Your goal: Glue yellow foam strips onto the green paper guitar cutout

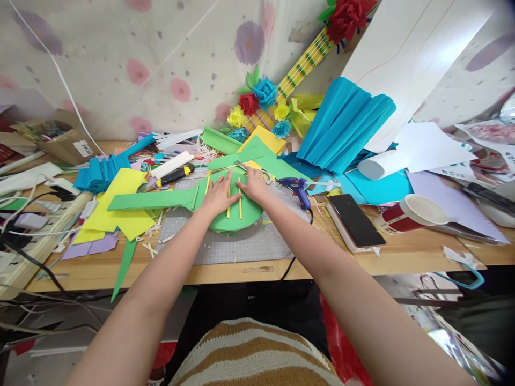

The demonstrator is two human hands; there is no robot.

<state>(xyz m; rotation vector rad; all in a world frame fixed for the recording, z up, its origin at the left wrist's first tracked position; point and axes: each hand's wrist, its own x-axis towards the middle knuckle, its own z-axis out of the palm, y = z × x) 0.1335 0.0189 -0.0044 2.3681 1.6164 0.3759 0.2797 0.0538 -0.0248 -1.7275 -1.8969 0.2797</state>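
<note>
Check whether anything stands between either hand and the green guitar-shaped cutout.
Nothing visible does: the left hand and right hand are both on the green cutout, with thin yellow strips lying on it beside them.

You can read no text with certainty. The box [60, 140] bears a white label [82, 148]; its dark characters are too blurred for you to confirm. Print on the cup [406, 213] is too small.

Room between forearms [311, 241] before green cutout [234, 215]; glue gun [298, 188] obstructs right, utility knife [177, 174] left.
</note>
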